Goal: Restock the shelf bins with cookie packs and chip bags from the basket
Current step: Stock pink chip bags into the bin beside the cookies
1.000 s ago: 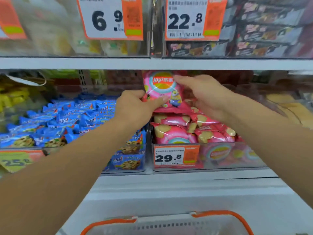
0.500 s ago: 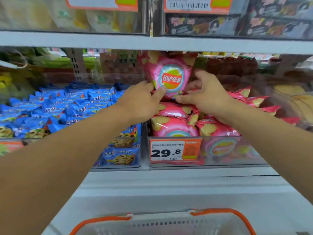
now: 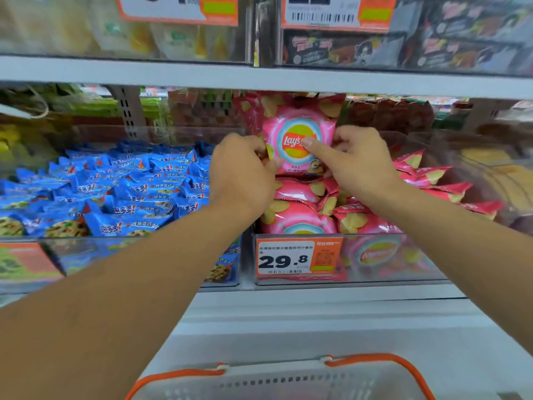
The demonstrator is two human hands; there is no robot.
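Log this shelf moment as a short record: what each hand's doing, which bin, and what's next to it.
left hand: grips the left edge of the pink chip bag
right hand: pinches the bag's right side
bag: upright, above the pile
bin: clear, pink chip bags, tag 29.8
left neighbour: blue cookie packs
basket: orange rim, below

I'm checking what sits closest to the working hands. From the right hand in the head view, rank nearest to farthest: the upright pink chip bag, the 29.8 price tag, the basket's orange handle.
From the right hand:
1. Upright pink chip bag, pinched in its fingers.
2. 29.8 price tag, below on the bin front.
3. Basket's orange handle, lowest, at the bottom edge.
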